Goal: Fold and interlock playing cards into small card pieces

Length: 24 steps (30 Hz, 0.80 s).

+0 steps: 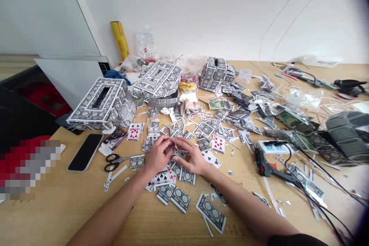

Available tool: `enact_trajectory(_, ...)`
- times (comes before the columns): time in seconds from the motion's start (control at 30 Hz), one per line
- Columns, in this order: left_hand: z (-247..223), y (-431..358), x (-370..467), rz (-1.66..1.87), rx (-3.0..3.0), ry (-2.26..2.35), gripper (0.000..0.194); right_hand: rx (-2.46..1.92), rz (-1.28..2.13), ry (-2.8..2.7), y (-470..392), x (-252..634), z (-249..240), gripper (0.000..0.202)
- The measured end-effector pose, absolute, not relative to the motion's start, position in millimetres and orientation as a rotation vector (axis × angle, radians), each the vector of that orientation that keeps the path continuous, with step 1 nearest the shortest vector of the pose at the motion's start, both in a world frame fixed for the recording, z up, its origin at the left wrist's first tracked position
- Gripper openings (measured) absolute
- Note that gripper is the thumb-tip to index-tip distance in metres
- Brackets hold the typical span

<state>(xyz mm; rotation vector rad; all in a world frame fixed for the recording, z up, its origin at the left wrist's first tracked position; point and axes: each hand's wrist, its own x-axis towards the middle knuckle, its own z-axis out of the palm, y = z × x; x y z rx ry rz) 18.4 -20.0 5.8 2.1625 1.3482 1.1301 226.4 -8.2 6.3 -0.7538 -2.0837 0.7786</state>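
Note:
My left hand is closed, its fingertips pinching one side of a small folded playing-card piece. From the other side, my right hand has fingers and thumb around the same piece, which the fingers partly hide. Cut playing cards lie beneath and around both hands, among them a seven-or-so of hearts card to the right and patterned card backs in front. Black-handled scissors rest left of my left hand, their blades pointing toward the cards.
Two card-covered boxes stand at the back left. A phone lies at the left. To the right are a glue gun with cables, a white power strip and a heap of card pieces.

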Motion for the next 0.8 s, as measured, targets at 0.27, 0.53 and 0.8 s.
enact_trajectory(0.27, 5.1, -19.6, 17.8, 1.109, 2.171, 1.370, 0.017, -0.768, 0.751, -2.062, -7.3, 224.1, 3.1, 0.049)
enact_trajectory(0.53, 8.4, -19.5, 18.7, 1.169, 2.129, 1.370, 0.021, -0.950, 0.713, -1.902, -5.7, 221.3, -4.6, 0.043)
enact_trajectory(0.8, 11.2, -25.5, 16.3, 1.141, 2.148, 1.269, 0.022, -1.031, 0.759, -1.844, -1.7, 222.3, -6.9, 0.048)
